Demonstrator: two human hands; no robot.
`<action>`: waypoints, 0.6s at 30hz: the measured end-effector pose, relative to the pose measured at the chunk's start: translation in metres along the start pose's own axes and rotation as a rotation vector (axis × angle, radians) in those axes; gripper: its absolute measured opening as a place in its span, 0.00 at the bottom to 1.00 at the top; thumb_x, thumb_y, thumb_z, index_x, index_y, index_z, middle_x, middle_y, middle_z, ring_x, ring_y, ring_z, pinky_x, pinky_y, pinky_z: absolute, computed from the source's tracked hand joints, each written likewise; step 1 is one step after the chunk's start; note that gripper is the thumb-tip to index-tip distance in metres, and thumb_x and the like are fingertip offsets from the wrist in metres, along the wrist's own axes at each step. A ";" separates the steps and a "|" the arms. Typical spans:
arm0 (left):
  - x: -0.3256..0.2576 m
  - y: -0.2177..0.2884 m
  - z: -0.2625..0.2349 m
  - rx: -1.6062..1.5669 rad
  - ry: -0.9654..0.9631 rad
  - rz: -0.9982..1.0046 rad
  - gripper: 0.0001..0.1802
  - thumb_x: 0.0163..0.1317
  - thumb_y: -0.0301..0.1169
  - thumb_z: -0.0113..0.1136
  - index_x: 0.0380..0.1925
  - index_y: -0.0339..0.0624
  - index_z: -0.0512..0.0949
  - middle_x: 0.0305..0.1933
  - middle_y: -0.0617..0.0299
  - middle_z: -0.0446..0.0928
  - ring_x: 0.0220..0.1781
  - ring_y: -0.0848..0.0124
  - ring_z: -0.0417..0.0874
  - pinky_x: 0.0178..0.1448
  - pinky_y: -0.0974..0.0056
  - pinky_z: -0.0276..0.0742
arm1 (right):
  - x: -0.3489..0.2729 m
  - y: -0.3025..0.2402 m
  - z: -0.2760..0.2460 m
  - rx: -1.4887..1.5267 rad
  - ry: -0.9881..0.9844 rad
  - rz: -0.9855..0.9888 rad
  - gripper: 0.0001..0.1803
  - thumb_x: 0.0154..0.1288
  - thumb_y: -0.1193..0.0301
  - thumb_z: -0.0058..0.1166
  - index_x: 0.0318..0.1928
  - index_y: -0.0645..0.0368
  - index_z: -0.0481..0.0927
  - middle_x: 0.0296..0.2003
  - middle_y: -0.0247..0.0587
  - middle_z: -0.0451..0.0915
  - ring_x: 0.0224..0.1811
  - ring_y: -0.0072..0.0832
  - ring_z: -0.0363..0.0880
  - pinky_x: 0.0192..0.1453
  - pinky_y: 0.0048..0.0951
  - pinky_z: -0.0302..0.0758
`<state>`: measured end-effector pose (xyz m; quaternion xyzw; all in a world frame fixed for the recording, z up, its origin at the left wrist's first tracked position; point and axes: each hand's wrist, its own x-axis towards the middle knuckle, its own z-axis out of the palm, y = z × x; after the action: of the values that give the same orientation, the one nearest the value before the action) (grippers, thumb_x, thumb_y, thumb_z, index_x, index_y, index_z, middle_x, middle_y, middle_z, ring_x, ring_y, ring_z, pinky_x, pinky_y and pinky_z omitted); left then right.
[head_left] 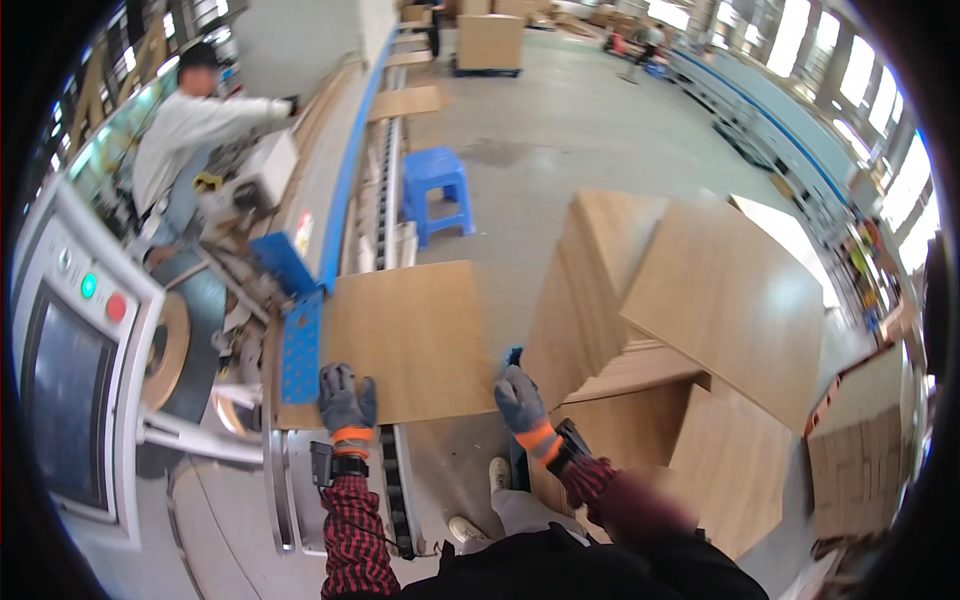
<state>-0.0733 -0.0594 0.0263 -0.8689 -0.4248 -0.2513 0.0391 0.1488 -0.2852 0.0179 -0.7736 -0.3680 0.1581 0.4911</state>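
Panel [405,340] lies flat, front edge crosswise, long axis unclear.

The thin, light-brown wood-grain panel [410,340], straight-edged and roughly square, lay flat across the roller track [398,495], its left side by the blue perforated plate [302,350], its right side jutting past the rollers.

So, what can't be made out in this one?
All in the head view:
- Wood panel: part of its left side is covered by the blue perforated plate.
- Right hand: its back hides the palm, so any grip is unclear.
- Right sleeve: partly blurred.
- Stacked boards: the top board covers much of them.
- Distant person: too small, cut off by the top edge.
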 end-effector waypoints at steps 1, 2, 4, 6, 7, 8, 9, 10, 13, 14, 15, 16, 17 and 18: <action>0.010 -0.003 0.008 0.013 0.011 0.015 0.26 0.60 0.45 0.51 0.48 0.33 0.72 0.54 0.44 0.69 0.62 0.48 0.65 0.64 0.51 0.62 | -0.014 -0.016 -0.030 0.018 0.072 -0.057 0.16 0.62 0.68 0.53 0.48 0.61 0.76 0.39 0.46 0.77 0.42 0.34 0.75 0.49 0.30 0.71; 0.021 -0.006 0.017 0.013 0.047 0.041 0.26 0.60 0.45 0.51 0.49 0.33 0.72 0.54 0.43 0.69 0.62 0.48 0.65 0.64 0.51 0.62 | -0.031 -0.031 -0.070 -0.010 0.072 -0.130 0.17 0.60 0.68 0.55 0.49 0.61 0.77 0.41 0.47 0.77 0.45 0.38 0.75 0.52 0.33 0.71; 0.041 -0.010 0.032 0.062 0.049 0.002 0.26 0.60 0.46 0.51 0.47 0.33 0.72 0.54 0.43 0.69 0.61 0.48 0.65 0.64 0.51 0.62 | -0.070 -0.058 -0.167 -0.578 0.360 -0.358 0.18 0.57 0.71 0.57 0.49 0.59 0.77 0.44 0.48 0.77 0.50 0.41 0.75 0.56 0.38 0.71; 0.052 0.003 0.045 0.063 -0.015 -0.078 0.26 0.60 0.47 0.51 0.46 0.34 0.73 0.54 0.43 0.69 0.59 0.48 0.67 0.63 0.51 0.63 | -0.094 -0.069 -0.268 -0.822 0.741 -0.365 0.20 0.58 0.71 0.58 0.51 0.63 0.73 0.47 0.48 0.76 0.51 0.44 0.73 0.58 0.40 0.69; 0.057 0.014 0.047 0.048 -0.089 -0.142 0.26 0.60 0.47 0.51 0.45 0.34 0.73 0.53 0.43 0.70 0.58 0.48 0.68 0.63 0.51 0.63 | -0.101 -0.067 -0.319 -1.025 0.943 -0.186 0.22 0.59 0.68 0.59 0.51 0.63 0.71 0.48 0.51 0.75 0.52 0.45 0.72 0.58 0.39 0.68; 0.063 0.028 0.045 0.017 -0.146 -0.212 0.26 0.60 0.48 0.51 0.44 0.34 0.73 0.53 0.43 0.70 0.56 0.48 0.69 0.62 0.51 0.64 | -0.108 -0.061 -0.370 -1.033 1.035 0.002 0.25 0.61 0.63 0.57 0.52 0.66 0.70 0.50 0.54 0.74 0.54 0.47 0.71 0.59 0.40 0.67; 0.059 0.060 0.046 -0.105 0.050 -0.068 0.22 0.60 0.45 0.54 0.42 0.36 0.74 0.47 0.46 0.74 0.51 0.49 0.74 0.59 0.51 0.67 | -0.119 -0.052 -0.413 -1.157 1.122 0.075 0.27 0.62 0.59 0.55 0.53 0.68 0.70 0.51 0.57 0.73 0.56 0.48 0.70 0.60 0.39 0.66; 0.054 0.096 0.045 -0.322 0.174 0.043 0.22 0.60 0.44 0.54 0.43 0.35 0.75 0.46 0.47 0.75 0.50 0.51 0.74 0.58 0.52 0.68 | -0.126 -0.039 -0.449 -1.177 1.190 0.409 0.29 0.63 0.56 0.53 0.55 0.69 0.70 0.53 0.58 0.73 0.58 0.48 0.68 0.62 0.39 0.64; 0.041 0.235 0.033 -1.168 -0.163 -0.130 0.21 0.62 0.41 0.56 0.47 0.34 0.75 0.43 0.50 0.77 0.47 0.57 0.77 0.54 0.57 0.72 | -0.137 0.015 -0.505 -0.220 0.930 0.401 0.28 0.65 0.56 0.53 0.57 0.66 0.72 0.56 0.46 0.74 0.58 0.35 0.71 0.62 0.32 0.67; 0.046 0.276 0.023 -1.280 -0.249 -0.122 0.21 0.62 0.40 0.56 0.48 0.33 0.75 0.42 0.51 0.78 0.46 0.60 0.77 0.52 0.59 0.73 | -0.139 0.028 -0.513 -0.019 0.906 0.345 0.27 0.65 0.58 0.53 0.56 0.64 0.73 0.54 0.43 0.75 0.56 0.32 0.73 0.60 0.31 0.68; 0.057 0.309 0.013 -1.308 -0.363 -0.081 0.23 0.63 0.41 0.55 0.50 0.32 0.74 0.43 0.51 0.78 0.46 0.59 0.78 0.53 0.58 0.73 | -0.140 0.039 -0.515 0.179 0.886 0.288 0.25 0.65 0.59 0.54 0.56 0.63 0.74 0.53 0.41 0.76 0.54 0.30 0.74 0.59 0.30 0.70; 0.068 0.334 0.003 -1.392 -0.410 -0.009 0.25 0.63 0.43 0.54 0.51 0.31 0.73 0.44 0.50 0.78 0.47 0.58 0.78 0.53 0.58 0.72 | -0.141 0.047 -0.513 0.375 0.854 0.227 0.24 0.65 0.60 0.54 0.56 0.62 0.75 0.51 0.39 0.77 0.52 0.27 0.75 0.57 0.28 0.71; 0.078 0.358 -0.007 -1.338 -0.401 -0.017 0.28 0.63 0.46 0.53 0.52 0.31 0.72 0.45 0.49 0.79 0.47 0.55 0.79 0.53 0.57 0.72 | -0.141 0.050 -0.508 0.575 0.746 0.143 0.23 0.65 0.61 0.55 0.55 0.61 0.75 0.50 0.36 0.78 0.50 0.25 0.77 0.56 0.27 0.73; 0.086 0.375 -0.016 -1.392 -0.254 0.025 0.31 0.62 0.49 0.53 0.52 0.30 0.72 0.45 0.48 0.79 0.48 0.52 0.79 0.53 0.56 0.72 | -0.139 0.049 -0.500 0.511 0.793 0.208 0.22 0.64 0.62 0.55 0.54 0.61 0.76 0.50 0.36 0.78 0.50 0.24 0.76 0.56 0.26 0.73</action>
<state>0.2481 -0.2407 0.1351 -0.7196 -0.1567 -0.3606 -0.5724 0.3776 -0.7202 0.1921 -0.6613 -0.0224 -0.0156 0.7496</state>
